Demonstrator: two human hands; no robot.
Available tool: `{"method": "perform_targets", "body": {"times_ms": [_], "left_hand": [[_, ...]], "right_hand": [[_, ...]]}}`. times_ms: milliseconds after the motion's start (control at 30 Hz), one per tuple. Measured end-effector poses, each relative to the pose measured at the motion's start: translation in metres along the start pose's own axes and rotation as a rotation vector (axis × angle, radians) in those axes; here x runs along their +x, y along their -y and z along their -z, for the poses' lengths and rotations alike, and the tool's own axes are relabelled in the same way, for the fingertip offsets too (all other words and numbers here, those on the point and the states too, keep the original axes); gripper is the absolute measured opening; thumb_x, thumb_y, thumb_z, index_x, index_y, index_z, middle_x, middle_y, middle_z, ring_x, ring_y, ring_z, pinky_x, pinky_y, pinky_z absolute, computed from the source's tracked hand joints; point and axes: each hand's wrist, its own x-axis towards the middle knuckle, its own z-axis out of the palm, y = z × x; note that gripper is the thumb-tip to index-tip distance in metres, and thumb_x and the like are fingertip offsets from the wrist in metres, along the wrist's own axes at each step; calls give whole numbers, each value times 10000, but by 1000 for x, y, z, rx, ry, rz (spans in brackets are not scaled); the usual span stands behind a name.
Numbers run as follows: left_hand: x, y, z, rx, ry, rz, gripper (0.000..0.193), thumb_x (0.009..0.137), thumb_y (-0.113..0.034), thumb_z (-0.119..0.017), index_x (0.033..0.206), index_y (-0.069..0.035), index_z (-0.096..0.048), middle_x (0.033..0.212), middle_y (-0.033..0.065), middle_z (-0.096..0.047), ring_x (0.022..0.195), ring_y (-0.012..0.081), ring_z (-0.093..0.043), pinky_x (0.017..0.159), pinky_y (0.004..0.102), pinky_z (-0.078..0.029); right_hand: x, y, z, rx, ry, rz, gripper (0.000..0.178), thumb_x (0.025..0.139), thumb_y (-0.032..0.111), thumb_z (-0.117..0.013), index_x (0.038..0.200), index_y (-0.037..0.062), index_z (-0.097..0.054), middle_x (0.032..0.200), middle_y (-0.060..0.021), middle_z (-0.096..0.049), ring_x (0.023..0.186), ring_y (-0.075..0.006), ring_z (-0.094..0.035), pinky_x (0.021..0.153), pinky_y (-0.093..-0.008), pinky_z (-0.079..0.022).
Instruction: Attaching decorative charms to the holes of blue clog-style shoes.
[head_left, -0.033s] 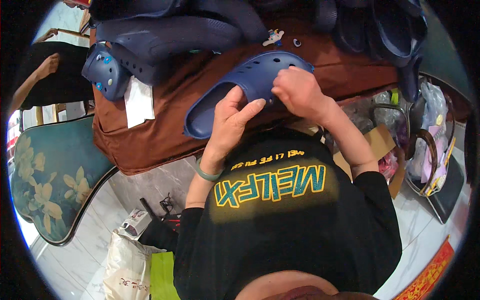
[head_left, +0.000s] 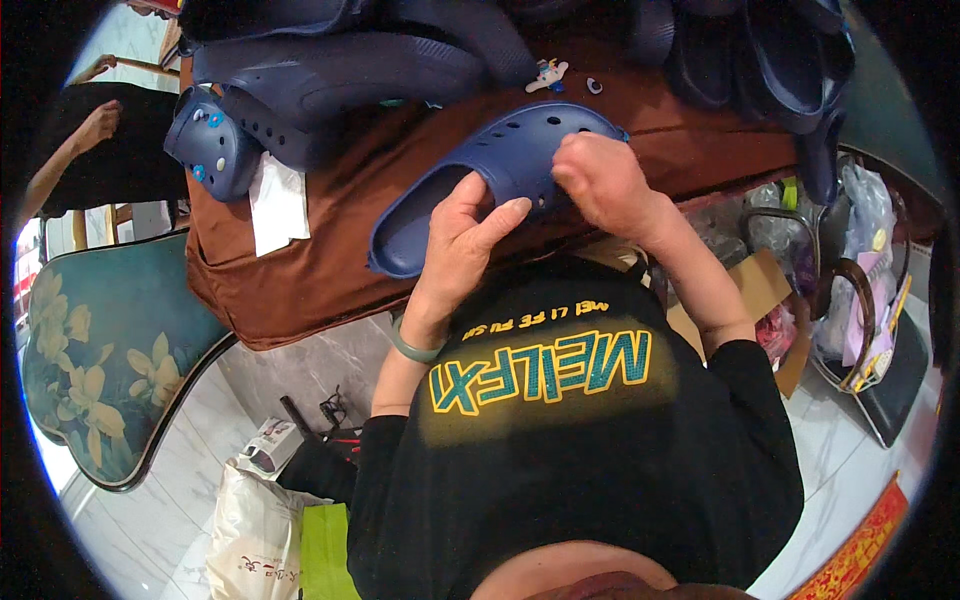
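Observation:
A navy foam clog (head_left: 425, 222) with vent holes lies tilted on the brown cloth, its toe pointing to the far right. My left hand (head_left: 465, 225) grips its near side, fingers reaching into the foot opening and thumb outside. Over the near edge of the toe part, my right hand (head_left: 605, 185) is closed with its fingers curled; whatever they pinch, if anything, is hidden. Beyond the toe lie a small white-and-blue charm (head_left: 547, 75) and a small round charm (head_left: 594, 86).
More navy clogs (head_left: 350, 85) are piled along the far side of the brown cloth (head_left: 260, 300). A clog with blue and white charms (head_left: 210, 145) stands at the left, near a white paper (head_left: 278, 205). Bags (head_left: 255, 520) and a cardboard box (head_left: 755, 290) flank me. Another person's hand (head_left: 98, 125) shows far left.
My right hand has shifted slightly to the right and turned a little, uncovering more of the clog's near edge. My left hand and the clog stay in place.

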Motion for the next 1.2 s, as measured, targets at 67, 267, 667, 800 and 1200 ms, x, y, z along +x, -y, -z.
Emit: {"method": "perform_targets", "body": {"times_ms": [67, 267, 667, 800, 1200], "left_hand": [[-2, -2, 0, 53, -14, -16, 324, 868, -90, -633, 1170, 19, -583, 1033, 32, -648, 933, 95, -579, 862, 244, -447], [-16, -18, 15, 55, -41, 101, 343, 855, -77, -629, 1179, 27, -582, 1066, 44, -643, 964, 105, -579, 879, 254, -446], [11, -26, 42, 250, 176, 247, 315, 859, -208, -592, 1083, 10, -628, 1001, 56, -659, 933, 142, -576, 854, 309, -460], [10, -17, 37, 54, 262, 129, 316, 862, -172, -598, 1119, 11, -611, 1052, 22, -635, 964, 117, -547, 867, 283, -440], [14, -13, 45, 257, 198, 99, 416, 803, -307, -633, 1032, 40, -624, 937, 128, -657, 878, 199, -597, 823, 337, -461]], "right_hand": [[1, -6, 9, 176, -159, -250, 178, 959, 211, -528, 930, 39, -561, 849, -175, -604, 745, -375, -614, 643, -425, -484], [-17, -54, 26, 66, -297, -469, 133, 934, 144, -568, 1004, 31, -574, 931, -135, -603, 823, -311, -590, 735, -356, -485], [3, -89, -2, -431, -51, -413, 335, 837, 205, -673, 1106, 24, -588, 1112, -197, -562, 1013, -374, -507, 869, -448, -423], [8, -80, -5, -383, -15, -206, 359, 844, 151, -644, 1171, 23, -573, 1193, -175, -561, 1078, -367, -501, 907, -440, -419], [31, -90, -15, -718, 98, -28, 258, 810, 148, -639, 1041, 37, -612, 991, -90, -574, 943, -273, -514, 836, -402, -409]]}}
